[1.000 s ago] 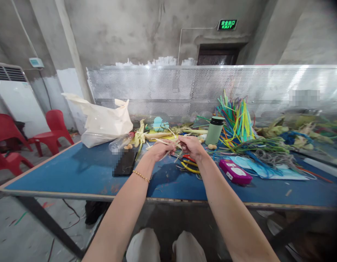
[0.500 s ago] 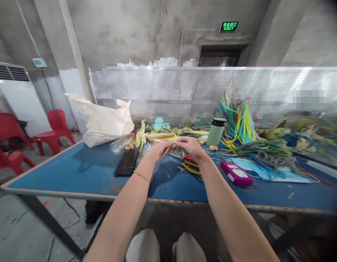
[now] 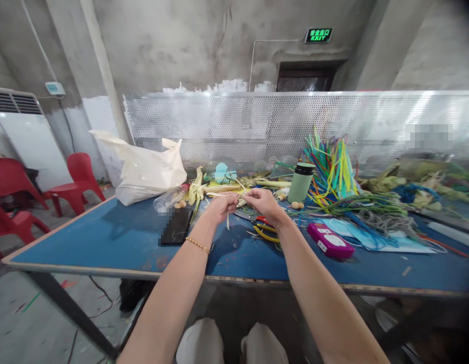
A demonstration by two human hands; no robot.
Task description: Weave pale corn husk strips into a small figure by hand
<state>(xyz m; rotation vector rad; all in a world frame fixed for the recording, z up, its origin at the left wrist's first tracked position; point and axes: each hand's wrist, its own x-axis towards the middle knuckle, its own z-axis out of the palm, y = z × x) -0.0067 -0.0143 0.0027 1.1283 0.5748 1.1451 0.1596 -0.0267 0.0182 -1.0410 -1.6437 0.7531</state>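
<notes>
My left hand (image 3: 223, 206) is closed round a pale husk strip (image 3: 217, 194), whose one end sticks out to the left. A narrow end of pale strip hangs below that hand. Close by on the right, my right hand (image 3: 263, 202) pinches with thumb and forefinger at a thin pale piece between the hands, apparently the same strip. The fingers partly hide it. Both hands are above the blue table (image 3: 135, 222). Just under the right hand lie pliers with yellow handles (image 3: 266, 233) and a red-handled tool (image 3: 263, 220).
Left are a white plastic bag (image 3: 153, 169), a clear bottle (image 3: 169, 198) and a black flat object (image 3: 176, 226). Right stand a green flask (image 3: 301, 184) and a bundle of coloured strips (image 3: 335, 169), with a purple box (image 3: 330, 240), face masks (image 3: 386, 241) and coiled cords (image 3: 386, 220).
My hands have moved slightly apart, and the left fingers have curled in more. An end of the pale strip now hangs below the left hand.
</notes>
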